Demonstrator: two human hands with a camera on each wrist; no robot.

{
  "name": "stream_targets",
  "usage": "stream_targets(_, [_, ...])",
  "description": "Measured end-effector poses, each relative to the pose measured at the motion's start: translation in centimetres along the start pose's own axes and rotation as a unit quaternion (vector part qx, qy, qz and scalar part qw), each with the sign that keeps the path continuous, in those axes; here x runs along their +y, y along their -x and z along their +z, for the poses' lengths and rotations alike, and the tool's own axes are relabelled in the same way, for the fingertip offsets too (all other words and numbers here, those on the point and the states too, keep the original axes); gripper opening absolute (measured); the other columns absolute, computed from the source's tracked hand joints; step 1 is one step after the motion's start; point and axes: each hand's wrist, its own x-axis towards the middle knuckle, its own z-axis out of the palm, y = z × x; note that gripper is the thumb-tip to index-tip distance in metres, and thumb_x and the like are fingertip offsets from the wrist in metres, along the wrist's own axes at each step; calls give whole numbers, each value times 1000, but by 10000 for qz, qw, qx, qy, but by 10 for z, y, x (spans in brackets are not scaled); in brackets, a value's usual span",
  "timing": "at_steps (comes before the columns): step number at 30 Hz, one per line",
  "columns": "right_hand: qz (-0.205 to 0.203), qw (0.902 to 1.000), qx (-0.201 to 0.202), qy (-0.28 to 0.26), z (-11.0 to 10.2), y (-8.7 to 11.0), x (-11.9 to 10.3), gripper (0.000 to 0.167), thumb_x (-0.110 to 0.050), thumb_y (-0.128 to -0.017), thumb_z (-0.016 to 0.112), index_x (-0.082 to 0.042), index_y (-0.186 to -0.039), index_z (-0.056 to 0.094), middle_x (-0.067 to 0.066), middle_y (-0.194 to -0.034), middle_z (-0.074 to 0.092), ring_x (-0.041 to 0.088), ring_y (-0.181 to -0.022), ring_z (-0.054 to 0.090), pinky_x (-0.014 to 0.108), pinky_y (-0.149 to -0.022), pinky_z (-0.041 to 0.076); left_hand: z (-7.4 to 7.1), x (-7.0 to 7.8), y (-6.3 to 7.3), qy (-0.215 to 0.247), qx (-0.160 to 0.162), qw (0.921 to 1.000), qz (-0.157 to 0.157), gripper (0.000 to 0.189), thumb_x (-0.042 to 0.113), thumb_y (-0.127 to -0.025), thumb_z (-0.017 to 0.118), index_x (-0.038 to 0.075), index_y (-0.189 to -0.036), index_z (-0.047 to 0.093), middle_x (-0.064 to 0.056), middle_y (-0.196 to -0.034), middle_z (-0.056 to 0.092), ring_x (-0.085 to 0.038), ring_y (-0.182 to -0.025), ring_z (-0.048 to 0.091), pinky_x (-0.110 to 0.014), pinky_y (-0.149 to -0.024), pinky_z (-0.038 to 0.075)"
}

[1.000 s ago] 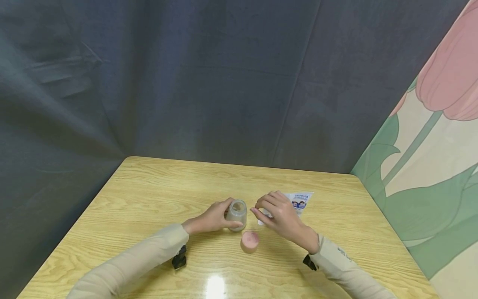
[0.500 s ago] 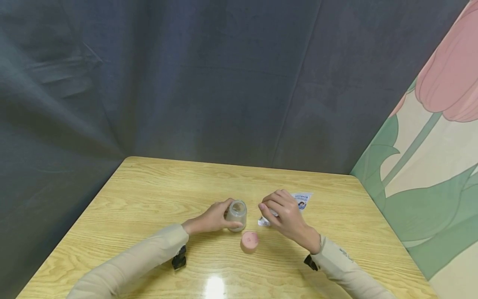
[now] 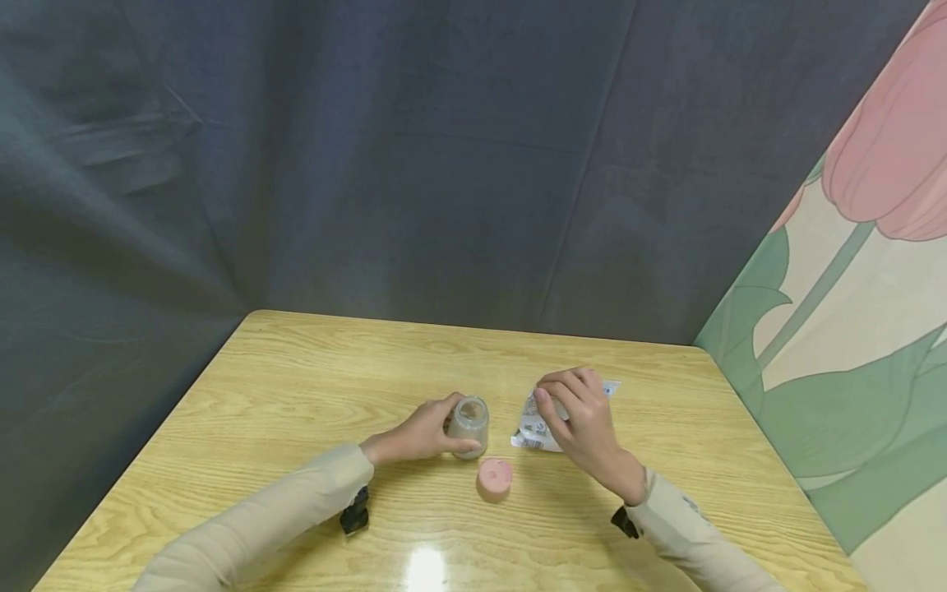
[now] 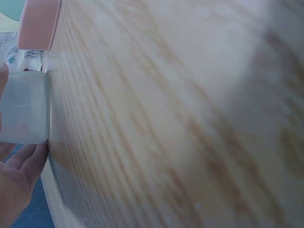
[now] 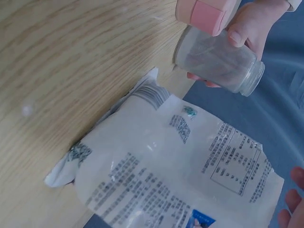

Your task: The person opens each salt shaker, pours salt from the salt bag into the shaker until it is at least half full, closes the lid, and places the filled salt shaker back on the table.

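My left hand grips a clear glass jar from its left side, fingers and thumb round it. The jar stands upright and uncapped on the table. Just in front of it sits a pink screw lid. My right hand hovers over a white printed plastic packet, its fingers loosely bent. In the right wrist view the packet bulges and shows a barcode and small print, with my right fingertips beside its upper edge and apart from it.
A wooden table bears everything. Behind it hangs a dark blue curtain, and on the right stands a wall painted with tulips. Black straps show at both wrists.
My right hand has drawn back from beside the jar, moving right over the packet and uncovering its lower left part. The left hand, jar and lid stay in place.
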Motion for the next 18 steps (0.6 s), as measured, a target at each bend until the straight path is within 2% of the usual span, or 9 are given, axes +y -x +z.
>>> stream_targets(18, [959, 9936, 266, 534, -15, 14, 16, 43, -24, -105, 50, -3, -72, 68, 14, -80, 68, 35, -76, 55, 43, -72, 37, 1, -1, 0, 29, -14, 10000, -6, 64, 35, -89, 76, 5, -138, 47, -5, -125, 62, -16, -110, 61, -28, -90, 51])
